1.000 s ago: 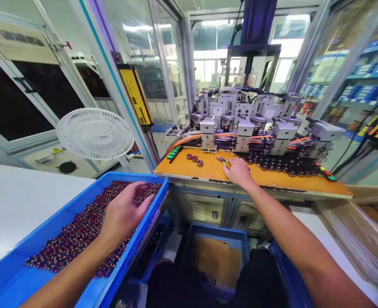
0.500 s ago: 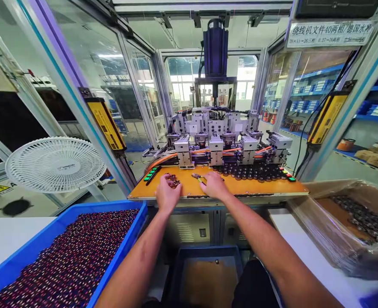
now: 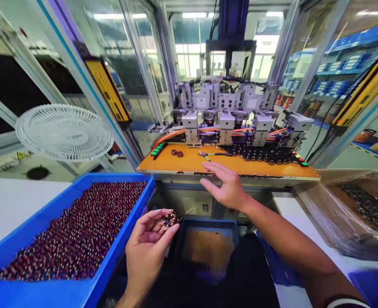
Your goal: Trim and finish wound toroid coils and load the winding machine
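Observation:
My left hand [image 3: 149,241] is drawn back near my lap, palm up, its fingers curled round a small copper-wound coil [image 3: 169,220] with thin wire ends sticking out. My right hand [image 3: 225,186] hovers in front of the orange work plate [image 3: 195,162], fingers stretched out and holding nothing. Two more coils [image 3: 177,152] lie on the plate at the left, and a small pair of cutters [image 3: 205,155] lies near its middle. A blue tray [image 3: 125,248] at my left is full of several dark red coils.
Behind the plate stands a winding machine [image 3: 227,115] with a row of heads and dark bobbins. A white fan [image 3: 63,133] stands at the left. A plastic-lined box [image 3: 346,214] with parts sits at the right. A blue bin [image 3: 208,244] lies below the bench.
My left hand has come back from the plate toward me holding one coil. My right hand has lifted off the plate and pulled back a little.

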A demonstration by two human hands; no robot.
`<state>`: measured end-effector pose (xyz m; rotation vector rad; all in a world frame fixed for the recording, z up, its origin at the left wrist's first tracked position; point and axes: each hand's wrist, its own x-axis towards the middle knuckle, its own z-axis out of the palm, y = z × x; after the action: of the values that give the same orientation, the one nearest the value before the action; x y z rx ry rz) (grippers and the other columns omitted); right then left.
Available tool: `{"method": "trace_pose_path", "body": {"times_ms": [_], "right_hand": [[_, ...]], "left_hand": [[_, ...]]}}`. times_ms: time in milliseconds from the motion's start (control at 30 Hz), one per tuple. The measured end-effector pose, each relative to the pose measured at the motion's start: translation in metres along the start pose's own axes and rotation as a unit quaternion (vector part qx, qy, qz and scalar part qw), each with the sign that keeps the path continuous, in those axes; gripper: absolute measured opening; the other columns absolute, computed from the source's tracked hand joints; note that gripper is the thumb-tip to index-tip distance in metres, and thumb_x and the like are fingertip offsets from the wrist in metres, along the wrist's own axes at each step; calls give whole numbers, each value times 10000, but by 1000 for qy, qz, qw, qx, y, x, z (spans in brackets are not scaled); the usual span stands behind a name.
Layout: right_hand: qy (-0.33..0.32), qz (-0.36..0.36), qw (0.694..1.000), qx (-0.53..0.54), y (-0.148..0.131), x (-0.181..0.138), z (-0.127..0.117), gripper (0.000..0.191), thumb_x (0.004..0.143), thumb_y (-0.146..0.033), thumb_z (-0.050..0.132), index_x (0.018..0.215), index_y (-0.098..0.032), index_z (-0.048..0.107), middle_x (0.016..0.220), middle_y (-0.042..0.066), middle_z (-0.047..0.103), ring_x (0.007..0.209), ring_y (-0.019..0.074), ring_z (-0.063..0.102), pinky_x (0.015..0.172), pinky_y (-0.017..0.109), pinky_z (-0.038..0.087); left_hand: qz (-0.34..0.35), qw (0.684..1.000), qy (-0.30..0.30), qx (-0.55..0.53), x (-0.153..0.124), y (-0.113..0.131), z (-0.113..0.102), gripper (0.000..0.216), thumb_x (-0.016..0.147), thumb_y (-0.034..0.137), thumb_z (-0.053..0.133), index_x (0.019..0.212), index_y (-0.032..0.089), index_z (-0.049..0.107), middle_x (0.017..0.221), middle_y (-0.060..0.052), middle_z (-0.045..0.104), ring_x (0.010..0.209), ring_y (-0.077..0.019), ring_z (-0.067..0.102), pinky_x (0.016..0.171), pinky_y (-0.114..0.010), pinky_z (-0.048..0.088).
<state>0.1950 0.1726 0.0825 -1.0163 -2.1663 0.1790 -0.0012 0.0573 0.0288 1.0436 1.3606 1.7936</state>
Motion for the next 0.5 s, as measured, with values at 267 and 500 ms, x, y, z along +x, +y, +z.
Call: {"method": "trace_pose_path", "body": {"times_ms": [267, 500], "right_hand": [[-153, -169, 973, 24, -62, -96, -20, 287, 1028, -247, 453, 863, -179, 678, 727, 36, 703, 659, 148, 627, 652, 284, 502], [-207, -164, 940, 217, -61, -122, -17, 285, 1023, -240, 469, 888, -142, 699, 665, 32, 709, 544, 112, 598, 527, 236, 457]], "left_hand": [[139, 987, -19, 73, -53, -2, -7, 494, 668, 141, 844, 1106, 273, 658, 1004, -15, 796, 854, -210, 772, 769, -333, 664], [82, 996, -34, 31, -53, -10, -2, 559, 649, 177, 871, 1148, 277, 638, 983, -10, 799, 862, -218, 777, 753, -325, 667]]}}
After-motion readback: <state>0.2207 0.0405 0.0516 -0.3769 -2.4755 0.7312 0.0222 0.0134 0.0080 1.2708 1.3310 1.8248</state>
